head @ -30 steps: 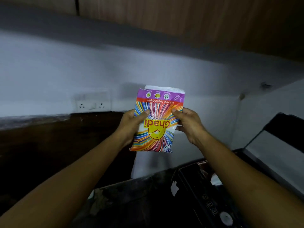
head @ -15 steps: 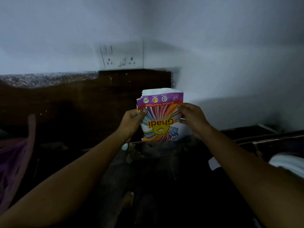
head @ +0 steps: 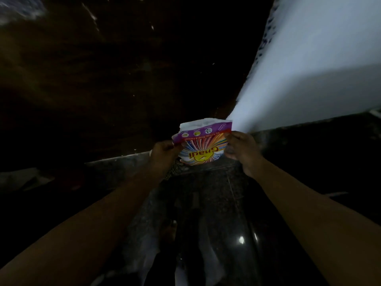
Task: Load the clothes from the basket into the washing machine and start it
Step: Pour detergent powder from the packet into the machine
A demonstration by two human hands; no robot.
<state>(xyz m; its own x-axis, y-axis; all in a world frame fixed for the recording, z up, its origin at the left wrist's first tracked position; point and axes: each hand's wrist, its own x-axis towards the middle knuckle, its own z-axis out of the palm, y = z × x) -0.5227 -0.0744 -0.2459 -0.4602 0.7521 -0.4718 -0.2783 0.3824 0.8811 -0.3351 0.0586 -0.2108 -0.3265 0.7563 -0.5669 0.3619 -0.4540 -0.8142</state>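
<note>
Your left hand (head: 165, 154) pinches the packet (head: 203, 147) at its left edge; your right hand (head: 240, 150) grips its right edge. Packet upright between them, print upside down, over a speckled stone surface (head: 206, 193). Dark wall (head: 123, 79) behind, white wall (head: 319, 69) to the right.

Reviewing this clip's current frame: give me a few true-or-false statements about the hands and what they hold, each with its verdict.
1. The left hand and the right hand both grip the detergent packet. True.
2. The packet's printed name reads upside down. True.
3. The packet lies flat on the floor. False: it is held up between the two hands.
4. A wooden cupboard fills the upper right. False: a white wall is there.
</note>
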